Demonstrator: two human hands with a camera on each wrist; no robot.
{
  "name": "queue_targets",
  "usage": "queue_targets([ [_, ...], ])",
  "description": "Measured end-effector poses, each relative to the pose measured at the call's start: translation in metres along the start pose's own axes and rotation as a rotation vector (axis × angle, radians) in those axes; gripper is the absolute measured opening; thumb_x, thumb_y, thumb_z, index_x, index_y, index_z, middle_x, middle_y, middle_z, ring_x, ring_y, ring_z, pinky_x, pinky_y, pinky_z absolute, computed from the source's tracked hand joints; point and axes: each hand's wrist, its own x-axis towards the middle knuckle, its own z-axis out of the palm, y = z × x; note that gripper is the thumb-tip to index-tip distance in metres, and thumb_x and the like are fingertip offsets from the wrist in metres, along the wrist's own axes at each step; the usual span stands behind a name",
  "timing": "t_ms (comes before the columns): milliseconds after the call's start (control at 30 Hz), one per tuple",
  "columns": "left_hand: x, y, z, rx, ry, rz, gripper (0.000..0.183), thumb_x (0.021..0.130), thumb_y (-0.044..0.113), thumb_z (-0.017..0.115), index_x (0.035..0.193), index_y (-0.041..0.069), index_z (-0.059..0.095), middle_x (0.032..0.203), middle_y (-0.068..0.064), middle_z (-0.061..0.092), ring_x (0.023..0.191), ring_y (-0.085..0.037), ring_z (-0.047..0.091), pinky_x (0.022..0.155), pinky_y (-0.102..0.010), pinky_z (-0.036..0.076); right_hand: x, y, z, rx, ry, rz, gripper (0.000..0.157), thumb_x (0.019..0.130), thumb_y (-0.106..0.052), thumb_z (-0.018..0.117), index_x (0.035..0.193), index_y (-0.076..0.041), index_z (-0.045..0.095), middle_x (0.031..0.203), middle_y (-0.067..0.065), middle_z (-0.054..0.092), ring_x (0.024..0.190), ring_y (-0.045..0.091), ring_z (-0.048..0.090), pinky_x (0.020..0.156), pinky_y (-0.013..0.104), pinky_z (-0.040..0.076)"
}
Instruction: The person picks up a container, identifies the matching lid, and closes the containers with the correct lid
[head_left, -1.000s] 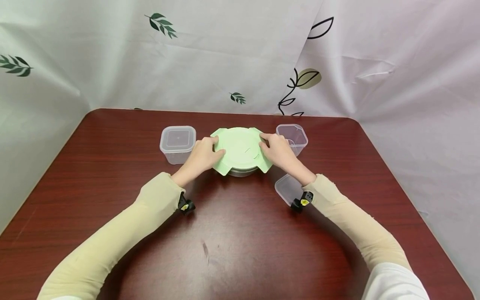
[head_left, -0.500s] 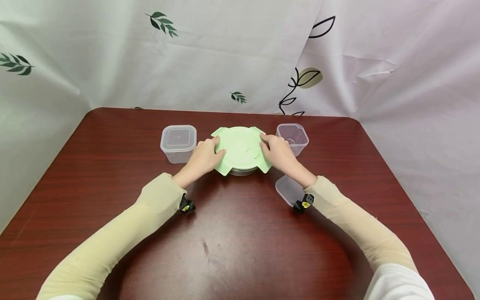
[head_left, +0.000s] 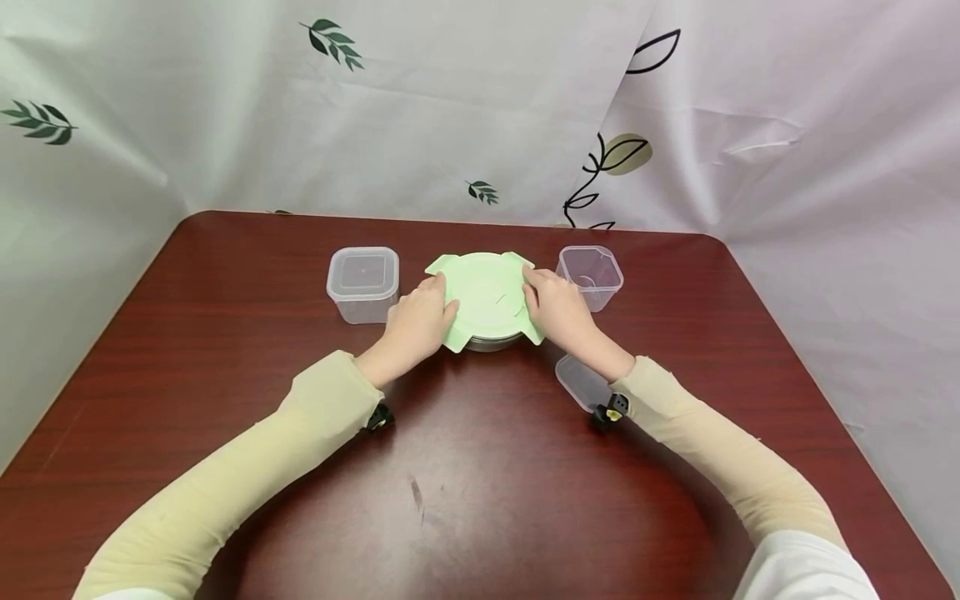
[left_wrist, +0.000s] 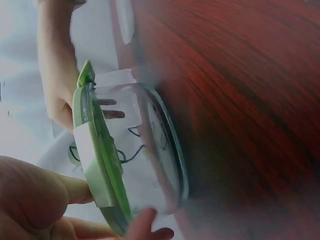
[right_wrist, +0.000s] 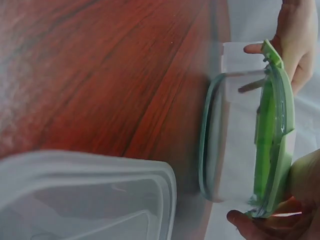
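Observation:
A round glass food container (left_wrist: 155,170) stands on the table with a light green lid (head_left: 489,296) on it. The lid's corner flaps stick outward in the head view. My left hand (head_left: 417,318) grips the lid's left edge, its thumb on the near side; in the left wrist view a fingertip (left_wrist: 142,226) reaches below the rim beside the glass. On the opposite edge my right hand (head_left: 558,310) holds the lid, with fingers (right_wrist: 245,226) curled under the rim in the right wrist view. The palms hide parts of both side flaps.
A lidded clear plastic box (head_left: 363,285) stands left of the glass container. A clear plastic box without a lid (head_left: 600,292) is behind my right hand. One loose clear lid (head_left: 579,379) lies on the dark red table (head_left: 480,500) under my right wrist.
My left hand has turned slightly and closed further over the lid's left edge, covering its side flap. The right hand stays in nearly the same place. The head view has shifted a little.

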Motion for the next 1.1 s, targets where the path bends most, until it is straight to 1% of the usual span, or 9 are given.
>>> queue_targets([
  [67,-0.002,0.002,0.000,0.047,0.009,-0.011,0.052,0.100,0.030,0.048,0.139,-0.003,0.043,0.136,-0.023,0.046,0.114,-0.043,0.053,0.080,-0.055,0.053,0.000,0.000,-0.003,-0.002,-0.026,0.016,0.038,0.098,-0.018,0.051,0.133,-0.004,0.057,0.127,0.016,0.062,0.112,0.036,0.062,0.086,0.054,0.052],
  [133,-0.004,0.004,-0.001,0.082,0.029,0.011,0.052,0.099,0.029,0.051,0.138,-0.005,0.044,0.134,-0.026,0.043,0.117,-0.041,0.046,0.079,-0.052,0.053,0.001,0.000,-0.006,-0.002,-0.064,0.037,0.039,0.098,-0.020,0.050,0.135,-0.006,0.056,0.130,0.015,0.061,0.113,0.037,0.061,0.084,0.055,0.052],
  [233,-0.003,0.003,-0.005,0.115,0.057,0.109,0.052,0.096,0.024,0.056,0.136,-0.007,0.047,0.139,-0.028,0.040,0.124,-0.042,0.041,0.091,-0.051,0.049,0.004,0.001,-0.012,0.010,-0.109,0.055,0.039,0.097,-0.021,0.052,0.133,-0.008,0.057,0.128,0.015,0.060,0.108,0.036,0.062,0.082,0.053,0.052],
  [367,0.005,0.002,-0.008,0.137,0.016,0.269,0.052,0.095,0.019,0.056,0.138,-0.009,0.044,0.148,-0.028,0.037,0.136,-0.043,0.036,0.113,-0.050,0.031,0.011,0.004,-0.021,0.025,-0.159,0.081,0.037,0.094,-0.024,0.055,0.128,-0.011,0.060,0.122,0.013,0.059,0.090,0.030,0.061,0.072,0.048,0.051],
  [467,0.011,0.001,-0.006,0.148,-0.035,0.370,0.051,0.097,0.018,0.051,0.140,-0.008,0.043,0.150,-0.026,0.035,0.142,-0.038,0.031,0.118,-0.051,0.023,0.020,0.004,-0.026,0.046,-0.181,0.083,0.037,0.092,-0.025,0.059,0.126,-0.011,0.062,0.122,0.014,0.058,0.088,0.028,0.060,0.071,0.045,0.049],
  [600,0.020,0.001,-0.001,0.174,-0.072,0.470,0.051,0.098,0.018,0.044,0.143,-0.004,0.040,0.154,-0.019,0.032,0.145,-0.031,0.028,0.119,-0.049,0.019,0.035,0.003,-0.027,0.095,-0.199,0.021,0.038,0.091,-0.022,0.062,0.125,-0.006,0.063,0.122,0.017,0.060,0.099,0.029,0.060,0.080,0.043,0.049],
  [700,0.024,-0.001,0.003,0.190,-0.095,0.507,0.052,0.097,0.019,0.040,0.146,0.000,0.037,0.155,-0.014,0.031,0.146,-0.028,0.028,0.120,-0.046,0.018,0.045,0.003,-0.023,0.116,-0.225,-0.019,0.038,0.092,-0.020,0.062,0.126,-0.003,0.062,0.123,0.017,0.062,0.105,0.029,0.059,0.087,0.043,0.048],
  [867,0.026,-0.006,0.009,0.202,-0.138,0.542,0.053,0.099,0.022,0.034,0.149,0.005,0.032,0.157,-0.010,0.030,0.147,-0.026,0.023,0.120,-0.046,0.018,0.053,0.006,-0.019,0.130,-0.262,-0.028,0.038,0.092,-0.020,0.061,0.125,-0.001,0.062,0.124,0.018,0.063,0.110,0.028,0.059,0.089,0.042,0.048],
  [1100,0.024,-0.012,0.015,0.216,-0.119,0.556,0.053,0.102,0.025,0.031,0.151,0.008,0.028,0.159,-0.007,0.024,0.149,-0.024,0.018,0.121,-0.046,0.015,0.057,0.012,-0.016,0.158,-0.280,-0.055,0.035,0.095,-0.015,0.057,0.126,0.000,0.062,0.119,0.018,0.065,0.093,0.024,0.056,0.078,0.036,0.046],
])
